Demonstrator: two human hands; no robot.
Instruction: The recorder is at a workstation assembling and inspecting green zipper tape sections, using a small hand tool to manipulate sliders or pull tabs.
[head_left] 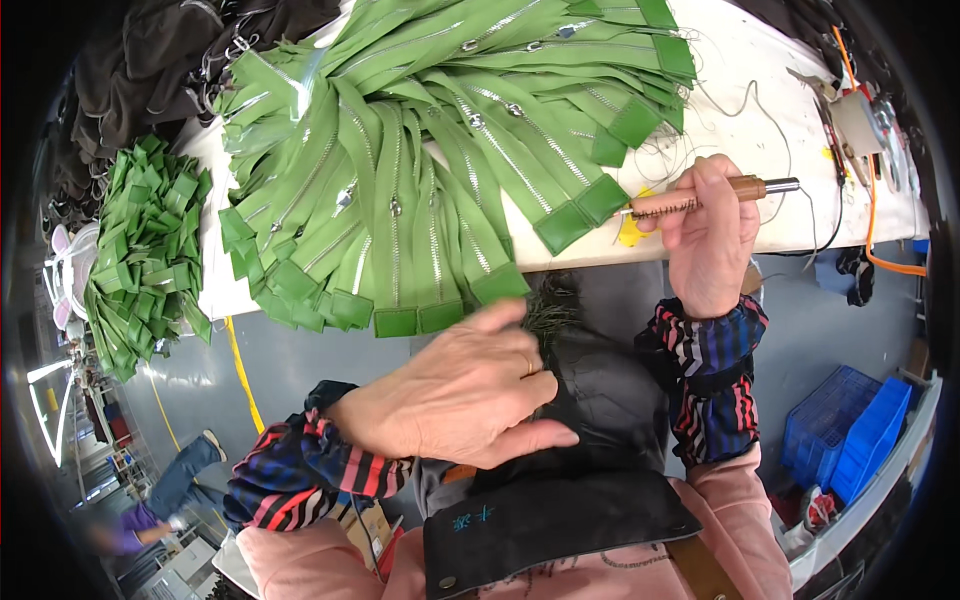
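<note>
Many green zippers (395, 200) with silver teeth and darker green end tabs lie fanned out in a bundle on a white table. My left hand (465, 385) is just below their near ends, slightly blurred. Its index finger reaches up by a green end tab (500, 284), and I cannot tell whether it touches. The thumb stands apart and nothing shows in its grasp. To the right, my right hand (715, 225) is closed round a pen-shaped tool (747, 187) with a brown handle, a silver end and a dark coil near its thin tip. That tip points left, beside a zipper tab (600, 198).
A second bundle of green zippers (150, 260) hangs at the table's left edge. Dark cloth (150, 60) is heaped behind it. Loose threads and an orange cable (880, 262) are at the right. Blue crates (840, 425) stand on the floor. Another person (190, 470) is at the far lower left.
</note>
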